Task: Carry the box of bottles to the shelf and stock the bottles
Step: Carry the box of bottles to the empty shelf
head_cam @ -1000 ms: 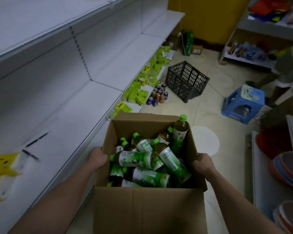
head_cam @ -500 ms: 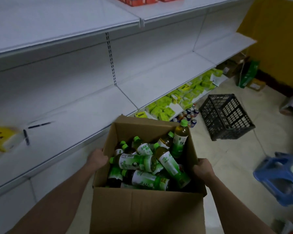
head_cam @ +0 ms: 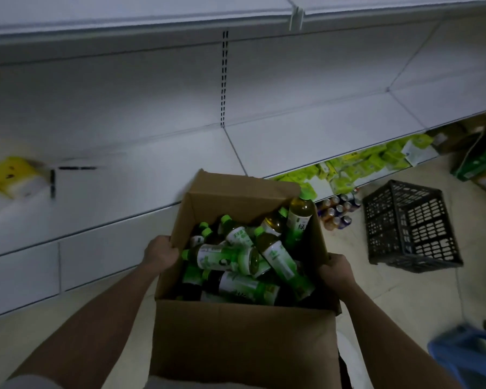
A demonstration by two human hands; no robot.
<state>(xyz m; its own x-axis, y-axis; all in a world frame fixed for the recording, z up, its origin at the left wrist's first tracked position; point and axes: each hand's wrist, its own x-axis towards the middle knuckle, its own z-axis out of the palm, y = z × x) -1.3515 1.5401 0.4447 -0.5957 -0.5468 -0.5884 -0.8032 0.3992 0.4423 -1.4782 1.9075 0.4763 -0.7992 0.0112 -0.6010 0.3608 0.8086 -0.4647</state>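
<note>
An open brown cardboard box hangs in front of me, held by both sides. My left hand grips its left wall and my right hand grips its right wall. Inside lie several green-capped tea bottles in a loose pile; one bottle stands upright at the far right corner. The white metal shelf runs straight ahead, its middle board just beyond the box's far flap.
A yellow packet and a black pen lie on the shelf at left. Green packets fill the low shelf at right, with cans on the floor, a black crate and a blue stool.
My view has swung left to face the shelf squarely, and the box has come closer to it. Both hands keep the same grip on the box.
</note>
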